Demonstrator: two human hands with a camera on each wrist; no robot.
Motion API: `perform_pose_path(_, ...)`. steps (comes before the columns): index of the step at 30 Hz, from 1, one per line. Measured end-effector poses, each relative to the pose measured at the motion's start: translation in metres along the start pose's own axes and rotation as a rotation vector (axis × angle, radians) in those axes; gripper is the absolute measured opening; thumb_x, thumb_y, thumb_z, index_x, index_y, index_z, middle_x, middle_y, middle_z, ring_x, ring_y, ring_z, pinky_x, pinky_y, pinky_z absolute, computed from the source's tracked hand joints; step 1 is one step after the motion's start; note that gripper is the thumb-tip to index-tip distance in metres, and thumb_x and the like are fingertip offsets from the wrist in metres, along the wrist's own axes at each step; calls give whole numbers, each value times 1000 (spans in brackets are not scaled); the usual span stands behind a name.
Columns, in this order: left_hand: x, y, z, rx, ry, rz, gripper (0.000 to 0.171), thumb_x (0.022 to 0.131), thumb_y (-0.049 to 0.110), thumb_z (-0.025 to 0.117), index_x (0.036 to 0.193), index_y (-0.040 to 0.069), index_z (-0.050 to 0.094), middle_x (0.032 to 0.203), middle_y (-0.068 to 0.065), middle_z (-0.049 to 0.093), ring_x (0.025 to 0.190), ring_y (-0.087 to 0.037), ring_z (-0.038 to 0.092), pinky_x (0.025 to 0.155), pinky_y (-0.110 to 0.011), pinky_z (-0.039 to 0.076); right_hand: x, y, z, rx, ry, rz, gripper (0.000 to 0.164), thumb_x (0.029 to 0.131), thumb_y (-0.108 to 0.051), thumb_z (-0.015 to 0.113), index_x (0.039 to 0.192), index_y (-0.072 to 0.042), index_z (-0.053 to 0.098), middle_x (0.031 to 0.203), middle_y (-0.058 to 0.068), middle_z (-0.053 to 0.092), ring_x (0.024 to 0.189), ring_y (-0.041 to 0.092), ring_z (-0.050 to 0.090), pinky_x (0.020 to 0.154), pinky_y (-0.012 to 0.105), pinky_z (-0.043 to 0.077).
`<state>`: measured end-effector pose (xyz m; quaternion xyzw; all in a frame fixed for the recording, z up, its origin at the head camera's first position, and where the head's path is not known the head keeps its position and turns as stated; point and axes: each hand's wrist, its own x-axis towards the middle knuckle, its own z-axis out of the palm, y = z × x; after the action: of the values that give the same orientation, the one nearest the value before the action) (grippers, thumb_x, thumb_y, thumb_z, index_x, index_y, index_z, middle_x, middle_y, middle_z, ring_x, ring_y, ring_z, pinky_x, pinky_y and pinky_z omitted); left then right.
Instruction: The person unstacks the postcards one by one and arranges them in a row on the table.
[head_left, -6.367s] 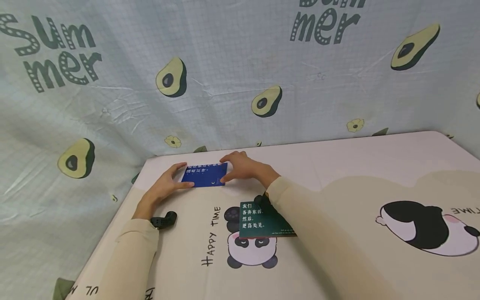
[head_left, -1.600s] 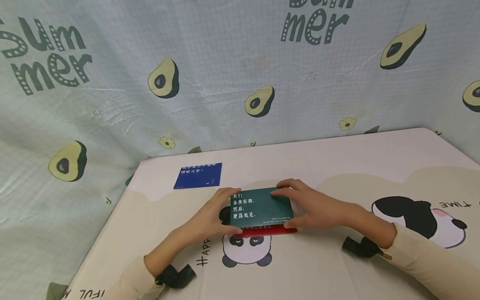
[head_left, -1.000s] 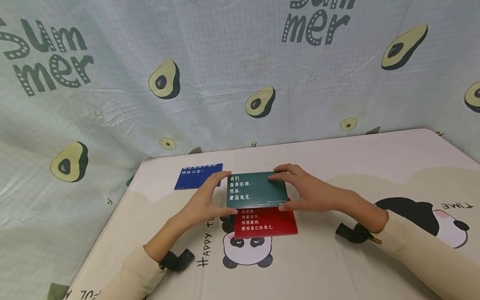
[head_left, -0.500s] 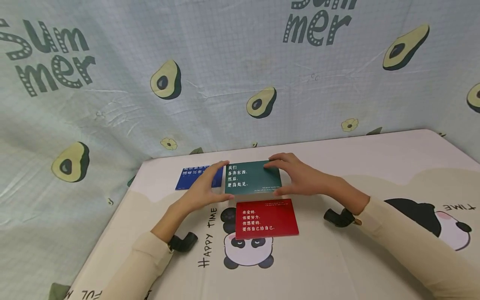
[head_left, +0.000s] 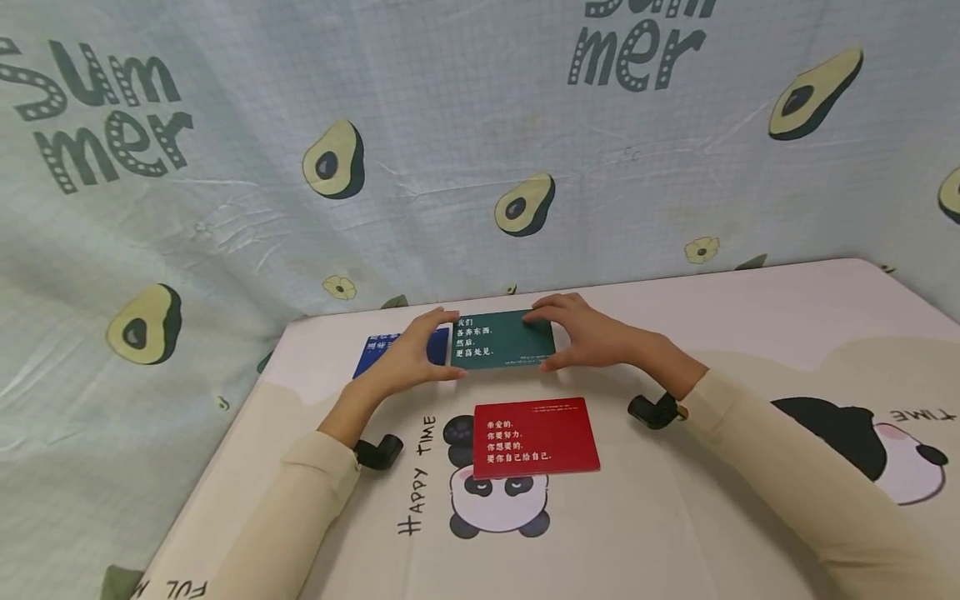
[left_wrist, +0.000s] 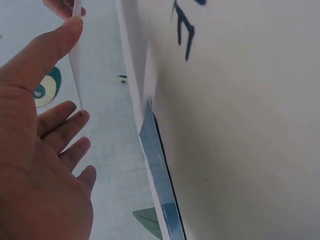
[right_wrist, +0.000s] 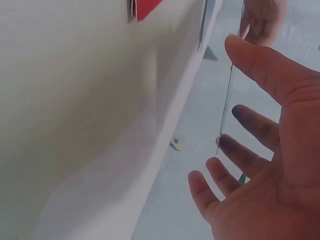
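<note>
A dark green card (head_left: 504,342) with white lettering is held above the back of the table by both hands. My left hand (head_left: 408,357) pinches its left end, thumb at the near edge and a finger at the far edge. At the opposite end my right hand (head_left: 596,335) grips it likewise, its index finger over the top face. Edge-on, the card (left_wrist: 76,70) is a thin pale strip in the left wrist view. A blue card (head_left: 371,353) lies on the table, partly covered by the left hand. Nearer lies a red card (head_left: 536,437), apparently on top of others.
The table (head_left: 735,533) has a pale cloth with panda prints and lettering. Its far edge runs just behind the hands, against a hanging curtain (head_left: 435,108) with avocado prints. Black wrist cameras (head_left: 378,452) sit under both wrists.
Both hands have lifted the green card off the red one and carried it away toward the back, beside the blue card. Earlier the hands were at the blue card, which now lies released.
</note>
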<state>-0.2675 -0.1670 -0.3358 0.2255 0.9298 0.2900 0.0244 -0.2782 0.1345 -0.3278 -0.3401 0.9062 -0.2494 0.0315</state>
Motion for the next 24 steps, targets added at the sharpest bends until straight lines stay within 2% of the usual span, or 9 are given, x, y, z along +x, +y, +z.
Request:
perform_pose_path(15,19,-17,5,61,-43,-17,84,72,35,83,142,9,43,153,-19,26,141,-36,20,112,-53,19,19,14,7,25,-92,57,69,76,-26,80,137,-10,51,145,14,37,133,33,26,101,51,38)
perform_pose_path(24,22,-19,6,96,-80,-57,86,72,38,82,143,11,42,153,-19,25,141,-36,20,111,-53,19,24,17,10,25,-120,85,69,76,-28,80,137,-12,52,145,12,38,132,31,26,101,50,38)
